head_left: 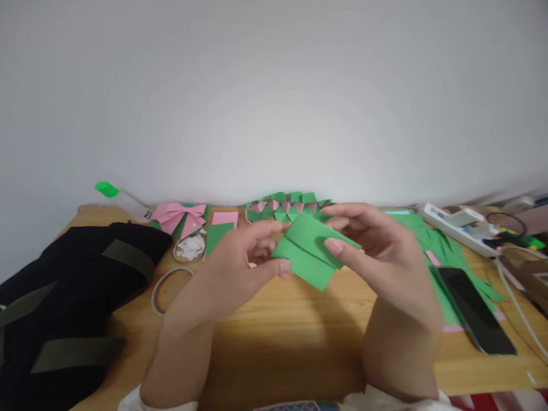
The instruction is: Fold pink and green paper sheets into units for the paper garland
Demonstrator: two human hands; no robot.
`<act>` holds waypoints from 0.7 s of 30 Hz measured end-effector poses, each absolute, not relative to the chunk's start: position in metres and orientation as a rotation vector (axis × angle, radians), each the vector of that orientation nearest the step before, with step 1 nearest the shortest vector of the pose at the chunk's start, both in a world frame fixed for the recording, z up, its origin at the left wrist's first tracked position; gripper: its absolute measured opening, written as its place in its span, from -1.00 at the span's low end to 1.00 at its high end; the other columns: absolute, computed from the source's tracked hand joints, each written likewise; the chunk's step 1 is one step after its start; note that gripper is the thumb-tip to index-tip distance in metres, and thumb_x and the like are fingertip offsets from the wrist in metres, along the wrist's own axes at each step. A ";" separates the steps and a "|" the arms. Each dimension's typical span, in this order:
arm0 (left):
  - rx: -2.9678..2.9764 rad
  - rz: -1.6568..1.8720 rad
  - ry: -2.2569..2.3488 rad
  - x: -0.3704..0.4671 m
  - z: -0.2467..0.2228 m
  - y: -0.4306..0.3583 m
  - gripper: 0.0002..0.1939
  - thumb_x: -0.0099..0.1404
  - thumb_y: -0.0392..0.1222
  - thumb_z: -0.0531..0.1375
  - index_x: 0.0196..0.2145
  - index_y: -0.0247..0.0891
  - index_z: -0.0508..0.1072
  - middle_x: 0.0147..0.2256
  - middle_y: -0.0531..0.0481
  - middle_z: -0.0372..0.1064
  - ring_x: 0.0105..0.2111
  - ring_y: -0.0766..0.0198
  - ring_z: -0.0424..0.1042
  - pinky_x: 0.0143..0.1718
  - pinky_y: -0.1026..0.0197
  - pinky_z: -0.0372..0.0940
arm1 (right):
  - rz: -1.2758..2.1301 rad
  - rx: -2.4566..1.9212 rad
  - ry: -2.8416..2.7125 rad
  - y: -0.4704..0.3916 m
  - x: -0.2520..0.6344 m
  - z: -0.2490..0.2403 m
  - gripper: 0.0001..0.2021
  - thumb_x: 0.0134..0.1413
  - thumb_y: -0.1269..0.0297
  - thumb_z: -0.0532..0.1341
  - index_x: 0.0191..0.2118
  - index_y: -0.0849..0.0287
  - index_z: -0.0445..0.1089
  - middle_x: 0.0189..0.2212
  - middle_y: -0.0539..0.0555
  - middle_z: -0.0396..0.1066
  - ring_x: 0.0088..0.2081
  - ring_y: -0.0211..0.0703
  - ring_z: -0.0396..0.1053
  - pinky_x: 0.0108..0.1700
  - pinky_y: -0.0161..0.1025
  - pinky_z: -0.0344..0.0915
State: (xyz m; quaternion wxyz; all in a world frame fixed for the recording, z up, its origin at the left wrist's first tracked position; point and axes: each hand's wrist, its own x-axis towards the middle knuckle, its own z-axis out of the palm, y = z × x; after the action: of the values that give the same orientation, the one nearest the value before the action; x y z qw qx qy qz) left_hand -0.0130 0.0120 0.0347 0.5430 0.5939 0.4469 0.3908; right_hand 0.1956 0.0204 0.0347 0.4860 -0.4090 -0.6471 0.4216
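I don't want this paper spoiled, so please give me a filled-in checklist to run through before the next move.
1. Left hand on the green paper: ok, gripping its left side.
2. Right hand on it: ok, thumb on the near face.
3. Paper raised off the wooden table: ok.
4. Far side undamaged: cannot tell, it faces away.
5. Phone clear of the right hand: ok, lying to its right.
6. Pale ring clear of the left forearm: cannot tell, they overlap in view.

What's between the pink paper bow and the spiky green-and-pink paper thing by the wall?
In the head view, a pink paper piece and a green paper piece lie between the bow and the spiky paper thing.
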 end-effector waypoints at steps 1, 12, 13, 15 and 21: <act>1.425 0.950 1.039 -0.012 0.034 0.012 -0.64 0.16 -0.26 0.30 -0.06 -0.21 0.47 -0.41 0.02 0.56 -0.37 0.16 0.58 -0.27 0.14 0.48 | 1.069 -0.993 -1.579 0.020 0.195 0.034 -0.75 0.08 0.35 0.34 -0.09 0.10 0.43 -0.40 -0.02 0.52 -0.37 -0.28 0.47 -0.37 -0.36 0.40; 1.512 1.397 0.973 -0.001 0.031 0.007 -0.85 0.22 -0.32 0.30 -0.27 -0.10 0.59 -0.34 0.10 0.48 -0.38 0.40 0.46 -0.37 0.40 0.44 | 1.064 -0.919 -1.552 0.010 0.192 0.036 -0.63 0.17 0.43 0.26 0.05 -0.11 0.41 -0.54 -0.12 0.36 -0.54 -0.33 0.35 -0.48 -0.36 0.38; 1.519 1.356 0.918 0.000 0.030 0.006 -0.76 0.18 -0.34 0.33 -0.20 -0.06 0.59 -0.28 0.10 0.48 -0.34 0.38 0.48 -0.33 0.38 0.47 | 1.045 -0.923 -1.528 0.009 0.192 0.035 -0.66 0.17 0.42 0.27 0.02 -0.09 0.44 -0.53 -0.11 0.38 -0.53 -0.33 0.37 -0.47 -0.36 0.39; 1.505 1.302 0.821 0.001 0.028 0.003 -0.60 0.15 -0.38 0.35 -0.09 0.01 0.57 -0.17 0.11 0.46 -0.25 0.34 0.50 -0.25 0.34 0.51 | 1.021 -0.925 -1.494 0.008 0.192 0.035 -0.68 0.16 0.41 0.28 0.00 -0.06 0.45 -0.52 -0.09 0.43 -0.53 -0.31 0.40 -0.46 -0.34 0.41; 1.516 1.412 0.774 0.004 0.024 0.001 -0.52 0.13 -0.41 0.36 -0.06 0.11 0.55 -0.18 0.10 0.52 -0.21 0.22 0.53 -0.22 0.19 0.52 | 1.080 -0.838 -1.411 0.006 0.191 0.036 -0.71 0.15 0.38 0.30 -0.03 -0.08 0.45 -0.54 -0.09 0.47 -0.55 -0.26 0.47 -0.48 -0.32 0.45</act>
State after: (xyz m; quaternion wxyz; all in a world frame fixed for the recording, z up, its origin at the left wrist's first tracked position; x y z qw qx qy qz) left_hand 0.0042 0.0011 0.0239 0.4486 0.6126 0.3129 0.5707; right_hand 0.1915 0.0058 0.0364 0.5551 -0.3548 -0.5974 0.4572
